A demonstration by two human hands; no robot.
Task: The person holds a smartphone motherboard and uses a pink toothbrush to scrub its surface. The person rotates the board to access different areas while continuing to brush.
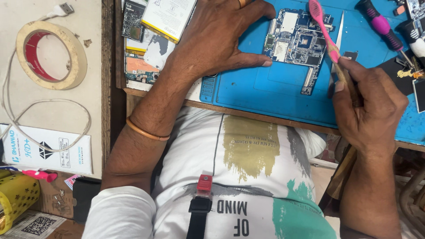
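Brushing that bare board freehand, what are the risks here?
1. The left hand steadies the circuit board only at its edge, so a brush stroke may skid it across the blue mat.
2. The pink toothbrush in the right hand could snag small parts or the connectors.
3. The tweezers and screwdriver lie close by; a sweep may knock them.
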